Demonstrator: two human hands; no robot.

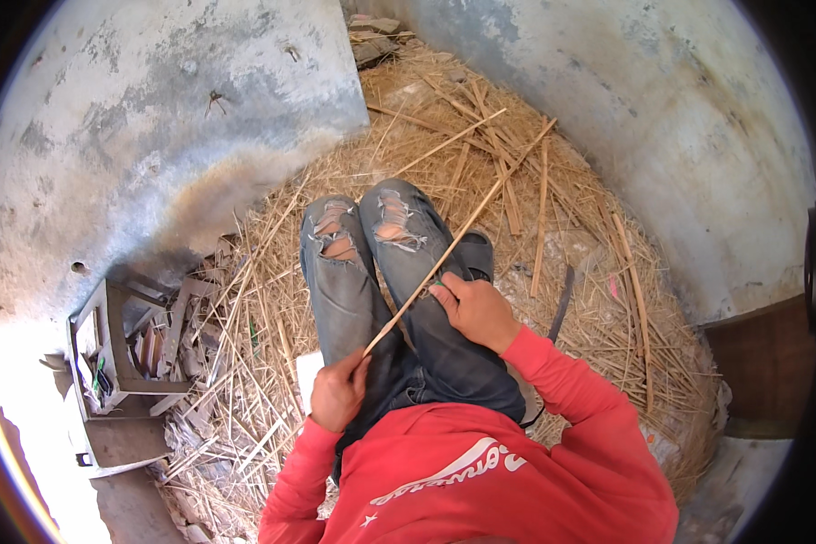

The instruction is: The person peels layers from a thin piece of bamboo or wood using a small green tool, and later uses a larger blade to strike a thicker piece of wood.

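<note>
A long, thin bamboo strip [472, 218] slants across my thighs from lower left to upper right. Its near end is gripped in my closed left hand [338, 392], beside my left thigh. My right hand [477, 311] is closed over my right thigh, at the strip's lower part. A small green-and-dark thing [440, 283] shows at the right fingertips, against the strip; most of it is hidden, so its kind cannot be made out.
Straw-like shavings [272, 354] cover the floor around my legs. More bamboo strips [541, 218] lie ahead and to the right. A wooden frame [136, 344] holding scraps stands at left. A dark curved strip [563, 303] lies right. Walls [680, 136] curve around the space.
</note>
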